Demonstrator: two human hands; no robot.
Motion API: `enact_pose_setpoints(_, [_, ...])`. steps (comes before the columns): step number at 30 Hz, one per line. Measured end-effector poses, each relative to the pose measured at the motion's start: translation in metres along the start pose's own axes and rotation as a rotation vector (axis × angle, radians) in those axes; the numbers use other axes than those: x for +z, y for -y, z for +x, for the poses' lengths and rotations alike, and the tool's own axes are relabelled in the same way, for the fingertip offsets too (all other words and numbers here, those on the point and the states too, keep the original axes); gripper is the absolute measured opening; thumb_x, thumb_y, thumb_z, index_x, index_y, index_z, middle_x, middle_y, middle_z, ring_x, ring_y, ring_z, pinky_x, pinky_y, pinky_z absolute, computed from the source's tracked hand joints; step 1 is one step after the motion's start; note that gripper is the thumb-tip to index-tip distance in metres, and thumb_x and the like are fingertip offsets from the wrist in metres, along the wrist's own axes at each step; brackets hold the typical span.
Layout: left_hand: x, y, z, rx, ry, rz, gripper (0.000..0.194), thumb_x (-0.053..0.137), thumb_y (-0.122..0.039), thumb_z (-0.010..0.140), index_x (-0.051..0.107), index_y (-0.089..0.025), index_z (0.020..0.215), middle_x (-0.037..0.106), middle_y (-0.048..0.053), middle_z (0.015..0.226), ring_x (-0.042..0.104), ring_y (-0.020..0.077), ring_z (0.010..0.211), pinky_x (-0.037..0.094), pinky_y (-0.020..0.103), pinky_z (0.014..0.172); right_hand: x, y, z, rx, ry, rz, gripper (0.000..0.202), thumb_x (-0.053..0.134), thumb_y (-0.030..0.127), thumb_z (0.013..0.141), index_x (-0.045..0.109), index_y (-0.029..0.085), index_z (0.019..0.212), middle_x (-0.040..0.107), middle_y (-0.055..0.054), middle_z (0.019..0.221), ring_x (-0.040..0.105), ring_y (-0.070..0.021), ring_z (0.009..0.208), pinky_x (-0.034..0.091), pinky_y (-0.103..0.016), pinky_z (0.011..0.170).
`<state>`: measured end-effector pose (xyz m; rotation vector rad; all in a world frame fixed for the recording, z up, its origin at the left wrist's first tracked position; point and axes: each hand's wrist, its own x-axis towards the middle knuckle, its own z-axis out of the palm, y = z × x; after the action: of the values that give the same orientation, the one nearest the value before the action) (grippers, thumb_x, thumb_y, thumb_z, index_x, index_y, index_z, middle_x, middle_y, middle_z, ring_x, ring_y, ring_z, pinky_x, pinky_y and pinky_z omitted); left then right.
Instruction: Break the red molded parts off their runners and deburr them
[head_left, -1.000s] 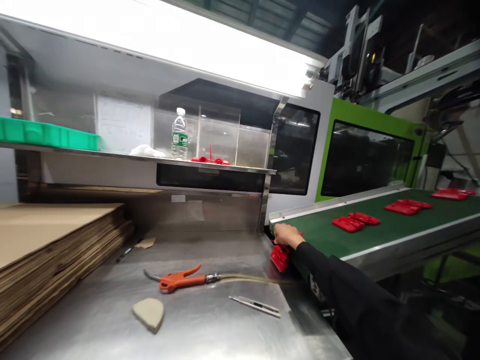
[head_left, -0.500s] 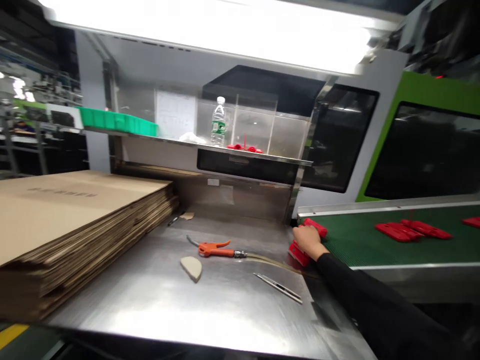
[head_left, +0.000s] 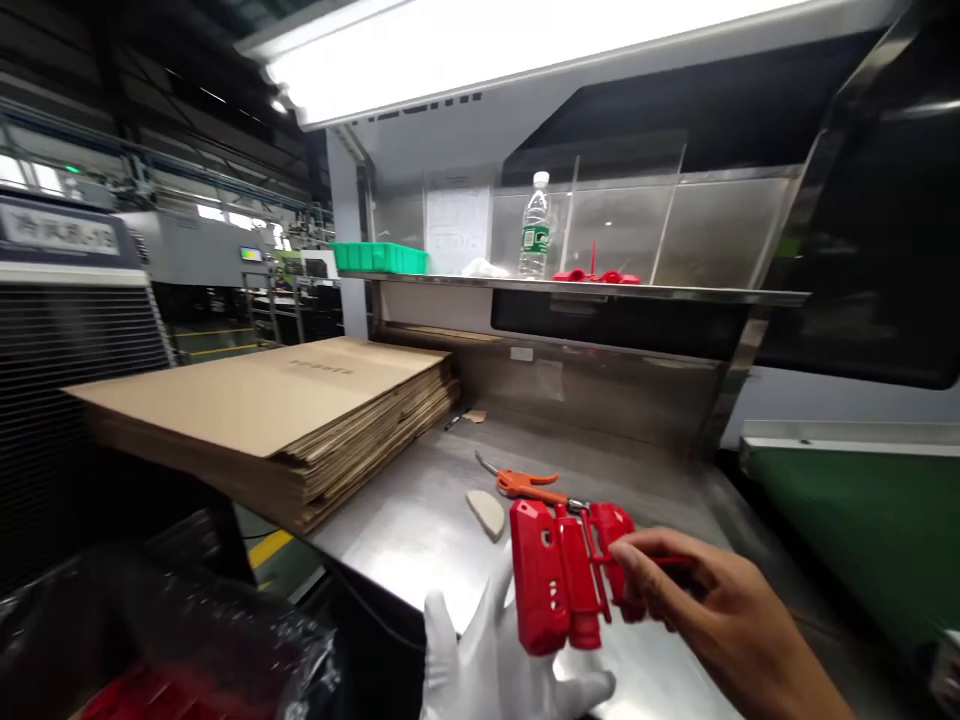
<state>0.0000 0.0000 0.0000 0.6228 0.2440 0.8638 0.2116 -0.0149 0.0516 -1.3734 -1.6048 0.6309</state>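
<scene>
A cluster of red moulded plastic parts (head_left: 538, 580), joined by a thin sprue, is held up in front of the bench. My bare right hand (head_left: 705, 610) is closed on it, pinching the sprue between thumb and fingers at the cluster's right side. Behind and below the parts is my left hand (head_left: 487, 660) in a white glove, fingers spread; whether it touches them is hard to tell. Just beyond lies an orange air blow gun (head_left: 525, 486), its hose end hidden by the parts. A pale half-round piece (head_left: 486, 514) rests beside it on the metal bench (head_left: 397, 530).
Stacked flat cardboard (head_left: 337, 400) covers the bench's left side. A shelf (head_left: 465, 284) carries a green bin (head_left: 382, 258), a water bottle (head_left: 535, 230) and more red parts (head_left: 596, 277). The green conveyor (head_left: 862, 510) runs at right. A black plastic bag (head_left: 285, 640) with red pieces stands lower left.
My right hand has brought the red parts from the conveyor's end to over the bench front. My gloved left hand has come into view. The camera has turned left.
</scene>
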Motion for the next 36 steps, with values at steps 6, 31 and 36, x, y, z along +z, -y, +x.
enact_pose_setpoints(6, [0.010, -0.028, -0.007, -0.039, -0.258, -0.115, 0.051, 0.054, -0.037, 0.096, 0.053, -0.006, 0.137, 0.066, 0.023, 0.126, 0.066, 0.0379, 0.110, 0.050, 0.056, 0.095, 0.040, 0.006, 0.010, 0.069, 0.230, 0.138, 0.035, 0.059, 0.057, 0.091, 0.068, 0.024, 0.096, 0.059, 0.003, 0.066, 0.056, -0.0105, 0.054, 0.046, -0.019, 0.046])
enact_pose_setpoints(31, [-0.038, -0.020, -0.014, -0.062, -0.352, -0.007, 0.065, 0.058, -0.060, 0.086, 0.047, -0.022, 0.138, 0.070, 0.020, 0.122, 0.068, 0.0482, 0.101, 0.058, 0.041, 0.046, 0.047, -0.037, -0.048, 0.337, -0.011, 0.941, 0.044, 0.069, 0.043, 0.091, 0.060, 0.027, 0.132, 0.066, -0.008, 0.126, 0.065, -0.0220, 0.109, 0.052, -0.033, 0.092])
enact_pose_setpoints(36, [-0.040, -0.013, -0.016, -0.019, -0.260, -0.012, 0.065, 0.064, -0.068, 0.076, 0.066, -0.019, 0.119, 0.073, 0.018, 0.114, 0.072, 0.0426, 0.094, 0.060, 0.043, 0.057, 0.048, -0.043, -0.057, 0.351, -0.094, 0.962, 0.047, 0.072, 0.043, 0.088, 0.060, 0.029, 0.132, 0.068, -0.008, 0.124, 0.064, -0.0218, 0.111, 0.054, -0.030, 0.087])
